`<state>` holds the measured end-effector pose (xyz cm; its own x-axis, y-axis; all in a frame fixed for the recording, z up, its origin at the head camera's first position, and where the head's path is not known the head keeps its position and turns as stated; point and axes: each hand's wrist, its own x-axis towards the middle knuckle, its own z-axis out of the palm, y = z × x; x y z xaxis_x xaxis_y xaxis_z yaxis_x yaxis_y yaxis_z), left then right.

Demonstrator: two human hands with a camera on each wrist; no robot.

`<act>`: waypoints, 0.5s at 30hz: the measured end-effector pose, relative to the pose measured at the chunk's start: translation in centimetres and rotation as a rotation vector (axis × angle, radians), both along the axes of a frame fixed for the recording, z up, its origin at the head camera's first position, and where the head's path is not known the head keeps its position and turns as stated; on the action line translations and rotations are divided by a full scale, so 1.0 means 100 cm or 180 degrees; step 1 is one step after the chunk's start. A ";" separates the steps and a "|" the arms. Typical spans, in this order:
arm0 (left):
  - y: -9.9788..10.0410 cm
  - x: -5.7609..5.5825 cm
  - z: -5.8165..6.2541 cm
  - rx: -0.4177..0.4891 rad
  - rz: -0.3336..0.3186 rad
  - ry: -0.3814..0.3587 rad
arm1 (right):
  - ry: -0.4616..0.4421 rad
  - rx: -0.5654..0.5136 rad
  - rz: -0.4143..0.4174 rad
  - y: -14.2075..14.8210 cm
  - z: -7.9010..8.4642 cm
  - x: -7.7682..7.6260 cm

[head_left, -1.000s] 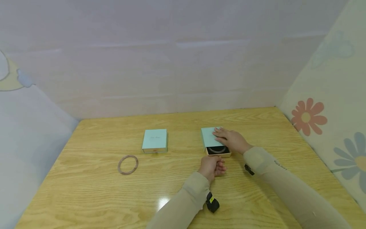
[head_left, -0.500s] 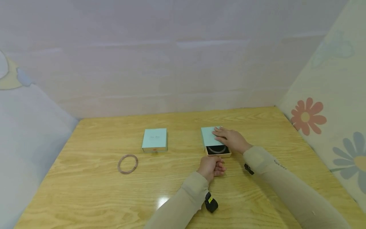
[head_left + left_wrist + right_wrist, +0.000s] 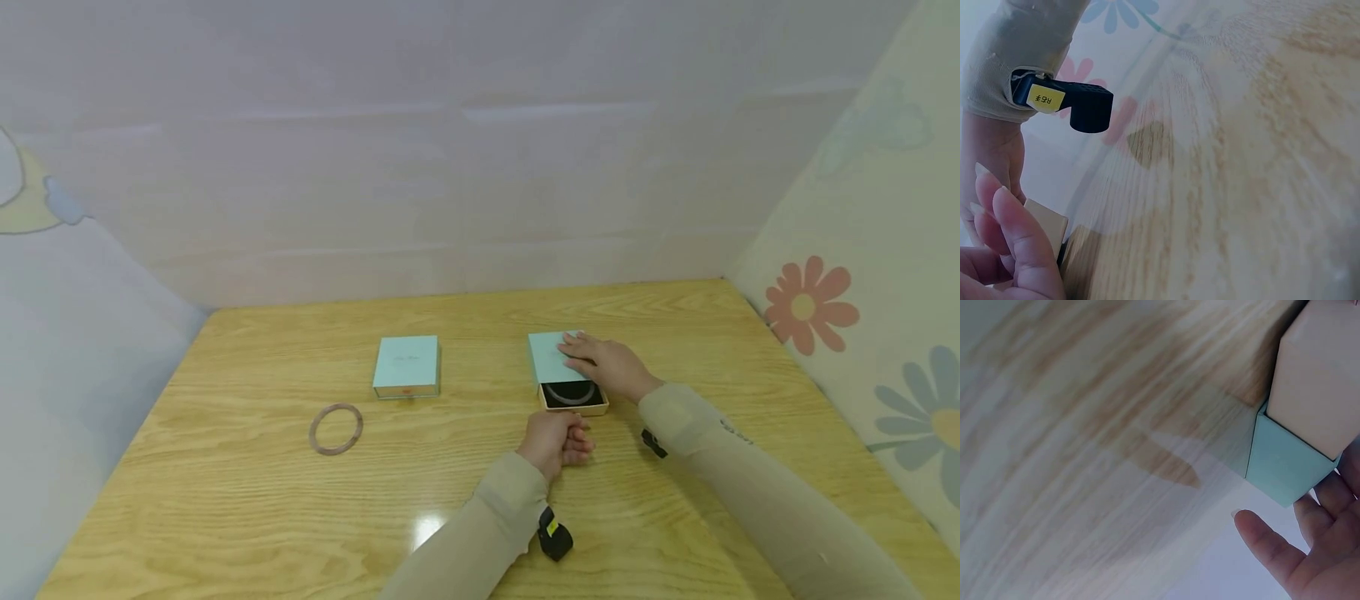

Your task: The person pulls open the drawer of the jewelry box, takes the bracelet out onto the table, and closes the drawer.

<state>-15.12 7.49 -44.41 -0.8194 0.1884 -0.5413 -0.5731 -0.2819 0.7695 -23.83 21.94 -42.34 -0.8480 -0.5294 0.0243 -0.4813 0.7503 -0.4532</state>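
Note:
In the head view, a pale turquoise drawer-style bangle box (image 3: 550, 357) lies at the right centre of the table. Its cream drawer (image 3: 592, 409), lined in black, sticks partly out of the near side, and a bangle (image 3: 573, 400) shows inside. My right hand (image 3: 611, 367) rests on top of the box with fingers extended; in the right wrist view its thumb (image 3: 1266, 544) stands away from the sleeve. At the drawer's front my left hand (image 3: 551, 442) pinches with thumb and index finger, other fingers loosely curled; the pinched spot is hidden.
A second turquoise box (image 3: 407, 365), drawer in, lies left of the first. Nearer and further left, a brownish-pink bangle (image 3: 336, 451) lies flat on the wooden table (image 3: 247, 517). Cloth-like walls stand behind and on both sides.
The drawer has come slightly further out toward me, with more of its black lining and bangle showing. Both hands stay almost where they were.

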 end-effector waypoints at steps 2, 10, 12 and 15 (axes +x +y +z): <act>0.000 0.001 0.000 -0.0003 -0.0005 0.0005 | 0.0006 0.0003 0.0000 0.000 0.000 0.000; -0.001 0.001 -0.002 0.0020 -0.0020 0.0023 | -0.0015 -0.0006 0.0004 -0.001 0.000 0.000; -0.002 0.001 -0.002 0.0031 -0.0028 0.0016 | -0.0002 0.0000 0.0007 -0.001 0.000 0.000; -0.002 0.001 -0.002 0.0044 -0.0040 0.0001 | 0.0006 0.0016 0.0002 -0.001 0.002 0.001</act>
